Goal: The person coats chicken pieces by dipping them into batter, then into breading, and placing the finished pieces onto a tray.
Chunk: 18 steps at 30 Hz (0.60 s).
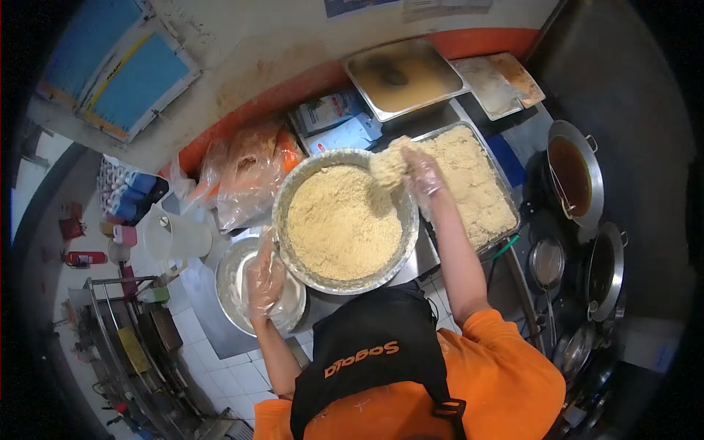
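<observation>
A large metal bowl (345, 284) holds pale yellow crumbs (341, 220). My right hand (424, 174), in a clear plastic glove, grips a crumb-coated piece of food (389, 167) over the bowl's right rim. What lies under the coating cannot be made out. At the left side of the same bowl, my gloved left hand (264, 284) has its fingers at the rim and appears to hold it. Beneath that hand stands a smaller metal bowl (229, 302) with whitish contents. Right of the large bowl is a metal tray (513, 220) filled with crumb-coated pieces (473, 187).
Behind stand a rectangular pan (402, 77) of yellowish liquid and smaller trays (493, 88). Plastic bags (249, 169) and a white bucket (176, 235) are on the left. Woks (572, 176) with dark liquid and a strainer (547, 264) line the right side.
</observation>
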Tool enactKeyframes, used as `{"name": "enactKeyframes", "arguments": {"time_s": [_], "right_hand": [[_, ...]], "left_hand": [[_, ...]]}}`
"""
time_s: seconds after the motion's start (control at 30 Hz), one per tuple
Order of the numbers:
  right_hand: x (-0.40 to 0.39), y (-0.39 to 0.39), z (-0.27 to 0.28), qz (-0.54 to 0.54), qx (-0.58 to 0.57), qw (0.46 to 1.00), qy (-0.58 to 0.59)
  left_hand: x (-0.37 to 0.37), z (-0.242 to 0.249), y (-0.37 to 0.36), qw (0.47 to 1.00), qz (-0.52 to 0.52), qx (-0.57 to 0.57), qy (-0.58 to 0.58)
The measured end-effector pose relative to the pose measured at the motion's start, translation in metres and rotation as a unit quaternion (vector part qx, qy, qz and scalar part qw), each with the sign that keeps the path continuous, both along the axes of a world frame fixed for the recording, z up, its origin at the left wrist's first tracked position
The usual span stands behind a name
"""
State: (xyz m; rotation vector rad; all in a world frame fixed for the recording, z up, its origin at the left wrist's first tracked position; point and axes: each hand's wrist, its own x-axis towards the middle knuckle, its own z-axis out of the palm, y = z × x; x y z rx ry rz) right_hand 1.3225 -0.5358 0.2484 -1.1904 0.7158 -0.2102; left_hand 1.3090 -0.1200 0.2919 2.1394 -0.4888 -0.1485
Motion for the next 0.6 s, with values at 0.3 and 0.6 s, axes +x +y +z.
{"name": "enactKeyframes", "arguments": {"time_s": [0.3, 0.6], "right_hand": [[0.021, -0.117, -0.066, -0.08, -0.153, 0.974, 0.147], [0.022, -0.144, -0.053, 0.059, -0.636, 0.696, 0.329]], "left_hand": [[0.006, 0.013, 0.02, 0.999, -0.015, 0.01, -0.029], [0.029, 0.023, 0.03, 0.999, 0.011, 0.036, 0.031]]}}
